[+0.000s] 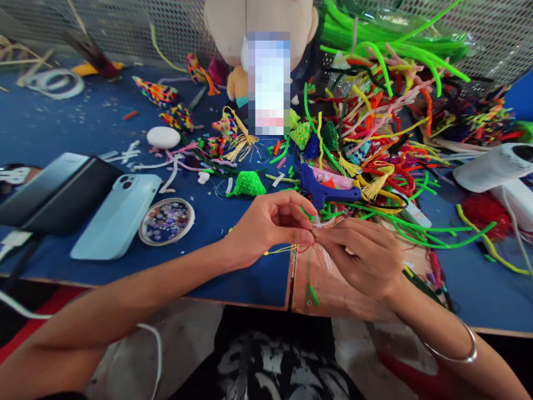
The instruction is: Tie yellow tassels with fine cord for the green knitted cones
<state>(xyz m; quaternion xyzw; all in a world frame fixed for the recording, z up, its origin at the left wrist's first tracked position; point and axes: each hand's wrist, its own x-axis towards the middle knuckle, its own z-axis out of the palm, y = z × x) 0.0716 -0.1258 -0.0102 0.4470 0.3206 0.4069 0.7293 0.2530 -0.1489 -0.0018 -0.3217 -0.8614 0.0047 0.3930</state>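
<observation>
In front of me my left hand (pixel 272 222) and my right hand (pixel 364 253) meet fingertip to fingertip, both closed in a pinch. A thin red thread (pixel 306 246) loops out from between the fingers. Yellow thread (pixel 283 250) trails below my left hand. What sits right at the fingertips is partly hidden. Just beyond the hands lies a blue glue gun (pixel 327 189). A fuzzy green cone-shaped piece (pixel 249 183) rests past my left hand. Under my right hand is a brown board (pixel 333 294) with a short green pipe cleaner piece (pixel 313 295) on it.
A tangle of colourful pipe cleaners (pixel 387 116) fills the back right. On the left are a light blue phone (pixel 119 216), a dark folded case (pixel 75 191) and a round dish of beads (pixel 166 222). A blurred upright phone (pixel 270 83) stands at the back.
</observation>
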